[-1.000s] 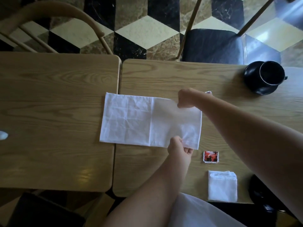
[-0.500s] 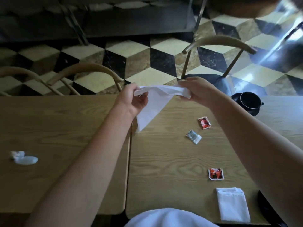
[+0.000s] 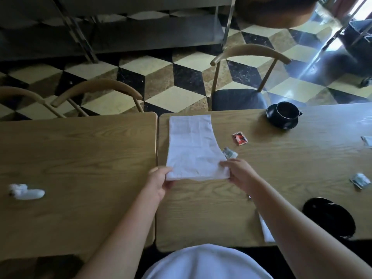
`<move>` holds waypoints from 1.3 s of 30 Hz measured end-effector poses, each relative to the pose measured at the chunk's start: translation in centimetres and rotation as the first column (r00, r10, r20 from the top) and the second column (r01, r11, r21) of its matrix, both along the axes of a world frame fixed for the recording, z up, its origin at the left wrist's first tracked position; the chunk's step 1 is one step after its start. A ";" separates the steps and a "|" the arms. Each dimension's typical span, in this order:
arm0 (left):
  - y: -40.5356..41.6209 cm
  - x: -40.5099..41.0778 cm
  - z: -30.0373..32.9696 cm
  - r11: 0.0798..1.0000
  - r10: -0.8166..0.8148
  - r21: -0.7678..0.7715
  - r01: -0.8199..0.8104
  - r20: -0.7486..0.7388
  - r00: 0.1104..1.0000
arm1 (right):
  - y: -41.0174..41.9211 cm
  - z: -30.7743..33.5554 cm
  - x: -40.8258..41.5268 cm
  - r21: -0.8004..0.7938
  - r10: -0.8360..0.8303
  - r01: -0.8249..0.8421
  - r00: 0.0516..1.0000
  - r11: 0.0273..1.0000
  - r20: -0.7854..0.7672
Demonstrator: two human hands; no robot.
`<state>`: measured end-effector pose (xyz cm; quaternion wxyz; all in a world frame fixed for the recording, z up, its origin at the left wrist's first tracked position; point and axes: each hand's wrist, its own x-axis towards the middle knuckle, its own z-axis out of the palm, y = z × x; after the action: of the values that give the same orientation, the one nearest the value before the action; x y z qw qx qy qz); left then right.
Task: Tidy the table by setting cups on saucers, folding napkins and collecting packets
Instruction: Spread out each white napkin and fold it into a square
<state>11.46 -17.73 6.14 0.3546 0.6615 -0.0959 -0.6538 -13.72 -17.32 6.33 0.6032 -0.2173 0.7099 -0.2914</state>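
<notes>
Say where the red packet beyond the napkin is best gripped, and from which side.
Pinch the red packet by its raised near-left corner, from above with the right hand. It lies nearly flat and clear of the grey packet, so a side approach likely finds no purchase.

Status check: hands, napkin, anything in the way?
Left hand and right hand pinch the napkin's near corners. Napkin flat on table, long fold done. Grey packet touches its right edge.

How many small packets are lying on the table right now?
4: a red packet right of the napkin, a grey packet by its right edge, one near the empty saucer, one cut off at frame right. The forearms may hide more.
</notes>
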 end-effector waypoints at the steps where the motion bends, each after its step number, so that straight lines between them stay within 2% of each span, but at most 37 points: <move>1: 2.1 0.0 -1.7 0.999 -0.014 0.046 0.014 0.020 1.000 | 1.9 -1.5 -0.1 0.056 -0.009 0.009 1.000 0.998 0.010; 7: 12.3 1.0 -7.9 0.932 -0.306 0.259 0.253 0.188 0.933 | 11.8 -7.2 -1.1 0.268 0.029 -0.004 0.996 0.963 -0.089; 10: 14.3 1.5 -8.3 0.899 -0.402 0.278 0.338 0.219 0.889 | 14.5 -7.7 -1.2 0.290 0.056 -0.025 0.993 0.957 -0.099; 13: 14.6 1.8 -8.0 0.879 -0.465 0.250 0.406 0.259 0.847 | 15.1 -6.9 -1.3 0.227 0.095 -0.067 0.989 0.972 -0.116; 15: 13.7 2.0 -7.6 0.912 -0.405 0.172 0.374 0.219 0.888 | 14.5 -6.3 -1.6 0.164 0.042 -0.025 0.994 0.986 -0.103; 18: 11.1 2.1 -6.2 0.975 -0.211 0.081 0.205 0.061 0.976 | 11.8 -5.1 -1.9 0.111 0.017 -0.018 1.000 0.994 0.006; 21: 7.7 2.4 -5.1 0.986 -0.164 -0.001 0.164 -0.044 0.986 | 7.9 -4.2 -2.4 0.081 -0.075 0.059 0.974 0.995 0.212; 23: 5.2 2.6 -4.7 0.982 -0.187 -0.038 0.186 -0.026 0.982 | 5.0 -3.5 -3.1 0.050 -0.088 0.076 0.946 0.996 0.312; 24: 3.8 2.8 -4.6 0.974 -0.221 -0.043 0.223 0.037 0.974 | 3.5 -3.2 -3.4 0.023 -0.044 0.039 0.953 0.999 0.301; 27: -0.8 3.0 -5.2 0.951 -0.282 -0.046 0.307 0.280 0.918 | -0.9 -3.1 -4.0 -0.035 0.153 -0.152 0.988 0.988 0.024; 29: -4.1 2.8 -5.8 0.946 -0.272 -0.069 0.318 0.370 0.889 | -3.9 -3.6 -4.0 -0.060 0.195 -0.204 0.972 0.977 -0.132; 35: -11.5 1.2 -8.7 0.945 -0.281 -0.045 0.323 0.392 0.876 | -11.5 -7.4 -3.3 -0.016 0.298 -0.318 0.902 0.948 -0.313; 39: -14.5 0.1 -11.2 0.948 -0.294 0.009 0.319 0.414 0.861 | -14.8 -10.0 -2.7 0.109 0.445 -0.457 0.737 0.883 -0.509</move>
<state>11.51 -32.18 -5.09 0.2378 0.7492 -0.2915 -0.5451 -16.38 -32.07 -3.66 0.4383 -0.4600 0.7686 -0.0749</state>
